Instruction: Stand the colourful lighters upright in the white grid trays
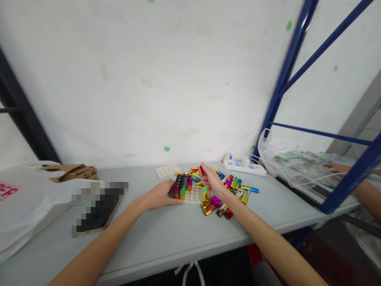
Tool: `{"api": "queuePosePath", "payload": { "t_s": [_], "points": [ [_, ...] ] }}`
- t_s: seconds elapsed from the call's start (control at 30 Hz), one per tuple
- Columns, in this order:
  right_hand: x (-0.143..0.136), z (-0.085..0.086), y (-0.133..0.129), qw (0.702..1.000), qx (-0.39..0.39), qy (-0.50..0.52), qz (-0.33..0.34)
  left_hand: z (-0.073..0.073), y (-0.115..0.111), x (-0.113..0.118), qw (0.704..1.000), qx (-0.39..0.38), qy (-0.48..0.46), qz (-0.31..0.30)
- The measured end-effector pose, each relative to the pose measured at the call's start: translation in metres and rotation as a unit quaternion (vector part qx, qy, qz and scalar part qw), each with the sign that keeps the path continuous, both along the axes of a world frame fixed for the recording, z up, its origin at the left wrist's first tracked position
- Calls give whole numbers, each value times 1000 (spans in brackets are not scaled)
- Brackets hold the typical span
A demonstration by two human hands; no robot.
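A white slotted tray [193, 195] lies on the grey table [166, 234], with several shiny multicoloured lighters [181, 186] standing in its left slots. My left hand [160, 194] rests flat against the tray's left side. Just right of the tray, my right hand [210, 178] is raised a little and pinches a red lighter [202, 170] between its fingertips. Loose lighters [235, 186] in gold, pink, green and blue lie scattered to the right of the tray and in front of it.
A second white tray [168, 171] lies near the wall. A white power strip [245, 166] and a clear plastic bag [294, 167] sit at right by the blue rack [342, 190]. Another person's arm [367, 194] shows at far right. White bag [26, 206] and cardboard [74, 172] at left.
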State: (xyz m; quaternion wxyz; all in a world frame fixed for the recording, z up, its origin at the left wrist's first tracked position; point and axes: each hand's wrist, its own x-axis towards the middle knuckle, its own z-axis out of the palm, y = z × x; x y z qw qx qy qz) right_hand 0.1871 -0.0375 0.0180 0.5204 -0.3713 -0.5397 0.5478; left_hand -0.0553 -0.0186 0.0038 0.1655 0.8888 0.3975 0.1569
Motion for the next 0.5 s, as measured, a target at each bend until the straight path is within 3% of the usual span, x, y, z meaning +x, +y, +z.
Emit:
{"api": "queuePosePath", "payload": {
  "t_s": [0.23,0.5],
  "points": [
    [-13,-11,6,995,-53,30,-84,-1,1,0,1000,-3,-26,-5],
    [-16,-17,-5,995,-80,32,-47,1,0,1,1000,0,-13,0]
  ]
}}
